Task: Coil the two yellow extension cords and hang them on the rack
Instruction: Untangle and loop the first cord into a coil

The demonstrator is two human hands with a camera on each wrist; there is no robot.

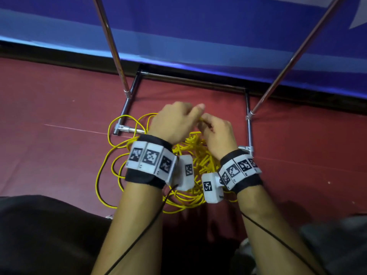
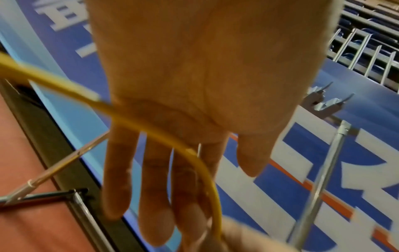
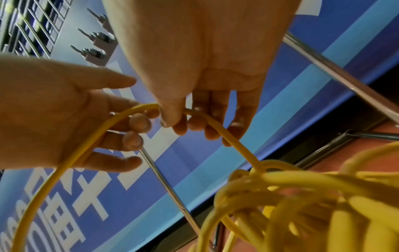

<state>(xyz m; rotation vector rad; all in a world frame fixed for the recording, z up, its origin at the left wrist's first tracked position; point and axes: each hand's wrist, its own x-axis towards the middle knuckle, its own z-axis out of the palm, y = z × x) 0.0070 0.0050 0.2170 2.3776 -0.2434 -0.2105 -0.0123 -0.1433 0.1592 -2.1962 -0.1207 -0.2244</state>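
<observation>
Right hand [image 3: 207,56]: my fingers [image 3: 195,125] pinch one strand of yellow extension cord [image 3: 233,145], lifting it to start a loop.
Left hand [image 3: 56,109]: fingers relaxed, nearly straight, the strand draped across them as a guide.
Cord pile [image 1: 190,155]: tangled on the red floor [image 1: 49,108], inside the rack base [image 1: 248,116].
Strand axis: arches hand to hand, both ends drooping toward the pile.

Head view: both wrists cover middle of yellow cord pile [image 1: 190,153], separate cords indistinguishable. Rack [image 1: 130,92] poles cut off at top edge. Right wrist view: cord blurred lower right. Left wrist view: fingertips [image 2: 155,226] blurred.
</observation>
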